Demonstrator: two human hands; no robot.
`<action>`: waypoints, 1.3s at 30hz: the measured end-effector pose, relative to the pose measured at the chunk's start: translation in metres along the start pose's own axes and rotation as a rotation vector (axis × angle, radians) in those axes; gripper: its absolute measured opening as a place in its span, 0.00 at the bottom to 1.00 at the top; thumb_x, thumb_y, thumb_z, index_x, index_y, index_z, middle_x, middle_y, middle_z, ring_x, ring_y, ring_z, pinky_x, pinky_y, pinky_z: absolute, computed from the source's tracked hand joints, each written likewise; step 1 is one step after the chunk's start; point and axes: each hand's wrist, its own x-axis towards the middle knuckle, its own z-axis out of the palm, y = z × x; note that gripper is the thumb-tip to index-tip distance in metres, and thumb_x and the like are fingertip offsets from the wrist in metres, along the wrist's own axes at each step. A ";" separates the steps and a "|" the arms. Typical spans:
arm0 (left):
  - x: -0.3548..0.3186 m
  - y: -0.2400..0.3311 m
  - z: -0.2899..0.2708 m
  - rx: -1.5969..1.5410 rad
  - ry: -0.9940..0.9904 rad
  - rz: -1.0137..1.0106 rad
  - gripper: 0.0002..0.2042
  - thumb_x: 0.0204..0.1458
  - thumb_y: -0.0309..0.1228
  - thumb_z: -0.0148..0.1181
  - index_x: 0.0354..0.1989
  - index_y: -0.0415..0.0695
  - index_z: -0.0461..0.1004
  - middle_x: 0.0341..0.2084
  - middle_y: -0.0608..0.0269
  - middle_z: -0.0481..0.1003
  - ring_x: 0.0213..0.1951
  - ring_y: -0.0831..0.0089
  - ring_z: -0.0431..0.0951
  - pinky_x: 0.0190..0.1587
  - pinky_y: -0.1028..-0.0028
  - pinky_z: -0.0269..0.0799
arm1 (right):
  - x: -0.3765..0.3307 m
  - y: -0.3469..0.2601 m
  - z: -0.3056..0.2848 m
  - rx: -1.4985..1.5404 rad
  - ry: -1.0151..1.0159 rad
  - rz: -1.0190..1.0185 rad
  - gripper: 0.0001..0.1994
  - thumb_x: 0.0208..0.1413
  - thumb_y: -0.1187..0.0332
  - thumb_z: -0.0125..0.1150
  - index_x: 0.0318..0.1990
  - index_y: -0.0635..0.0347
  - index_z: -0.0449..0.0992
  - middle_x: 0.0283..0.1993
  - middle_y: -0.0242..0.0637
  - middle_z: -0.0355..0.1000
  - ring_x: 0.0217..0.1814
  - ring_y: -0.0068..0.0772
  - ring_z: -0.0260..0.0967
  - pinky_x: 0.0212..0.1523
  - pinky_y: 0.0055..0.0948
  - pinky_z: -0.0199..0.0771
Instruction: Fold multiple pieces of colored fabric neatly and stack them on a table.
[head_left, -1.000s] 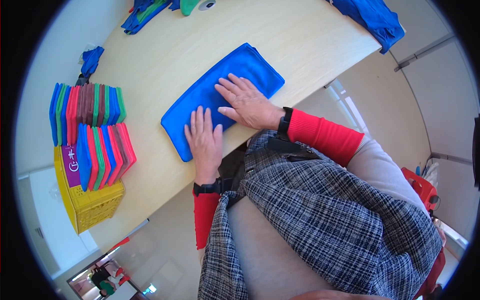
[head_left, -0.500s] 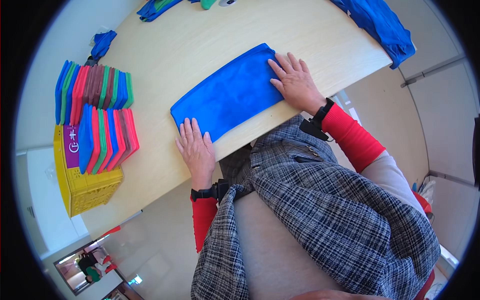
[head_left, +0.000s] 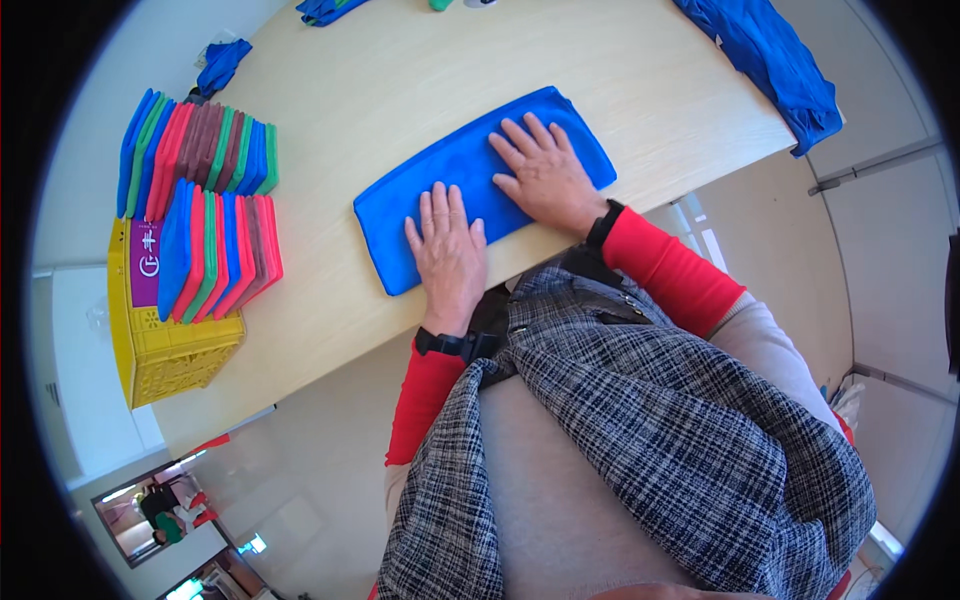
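Note:
A blue cloth (head_left: 475,175), folded into a long rectangle, lies flat on the pale wooden table (head_left: 330,130) near its front edge. My left hand (head_left: 450,250) rests palm down on the cloth's left part, fingers stretched out. On its right part lies my right hand (head_left: 547,175), also palm down with the fingers spread. Neither hand grips the fabric. The cloth's right end shows past my right hand, and its left end past my left hand.
Rows of folded cloths (head_left: 200,160) in blue, green, red and brown stand at the left by a yellow plastic crate (head_left: 185,350). Blue fabric (head_left: 765,60) hangs over the table's right edge. A crumpled blue cloth (head_left: 222,66) lies at the far left.
Both hands have moved inward from the cloth's two ends onto its surface. The cloth's right end, covered before by my right hand's fingers, is now uncovered.

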 end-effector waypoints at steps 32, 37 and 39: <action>0.020 -0.075 0.002 -0.010 -0.047 -0.060 0.30 0.66 0.48 0.47 0.72 0.46 0.59 0.73 0.52 0.56 0.75 0.54 0.50 0.73 0.48 0.43 | 0.031 -0.002 0.007 -0.023 -0.088 -0.119 0.31 0.69 0.44 0.42 0.73 0.48 0.60 0.77 0.41 0.53 0.80 0.52 0.44 0.76 0.57 0.41; 0.011 -0.084 0.001 -0.051 -0.080 -0.139 0.31 0.68 0.51 0.41 0.74 0.46 0.54 0.75 0.52 0.51 0.76 0.55 0.45 0.74 0.51 0.37 | 0.034 0.041 0.002 -0.103 -0.090 -0.009 0.32 0.70 0.42 0.38 0.74 0.48 0.57 0.78 0.41 0.52 0.80 0.51 0.43 0.77 0.55 0.41; 0.009 -0.083 0.000 -0.018 -0.093 -0.178 0.32 0.68 0.52 0.41 0.75 0.45 0.53 0.75 0.52 0.50 0.76 0.54 0.44 0.74 0.51 0.38 | 0.033 0.052 0.001 -0.111 -0.096 0.015 0.32 0.71 0.42 0.37 0.75 0.48 0.57 0.78 0.41 0.52 0.80 0.52 0.43 0.77 0.55 0.41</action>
